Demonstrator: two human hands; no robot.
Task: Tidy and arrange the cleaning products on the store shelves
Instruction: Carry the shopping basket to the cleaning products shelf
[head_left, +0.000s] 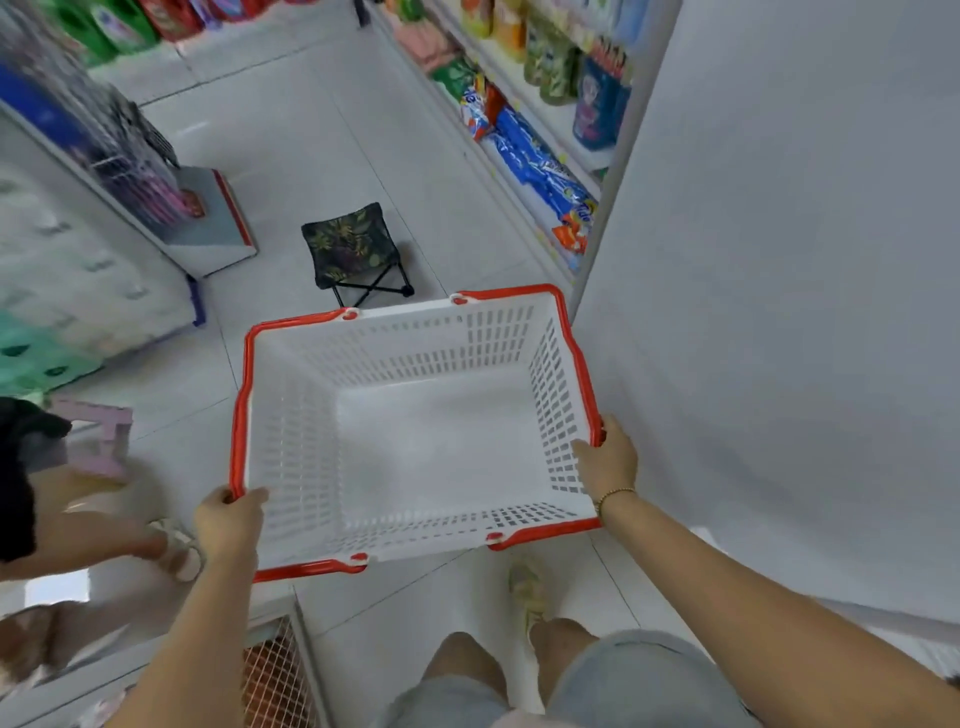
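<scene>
I carry a white plastic shopping basket with red rim and handles, held level above the floor with nothing inside. My left hand grips its near-left rim. My right hand grips the right rim, a bead bracelet on the wrist. Cleaning products stand on shelves: blue and orange packs low on the right shelf, green and red refill bags at the top left.
A small folding camp stool stands on the tiled floor just beyond the basket. A white panel rises close on my right. Another person's legs and a pink stool are at the left. A wire bin sits below.
</scene>
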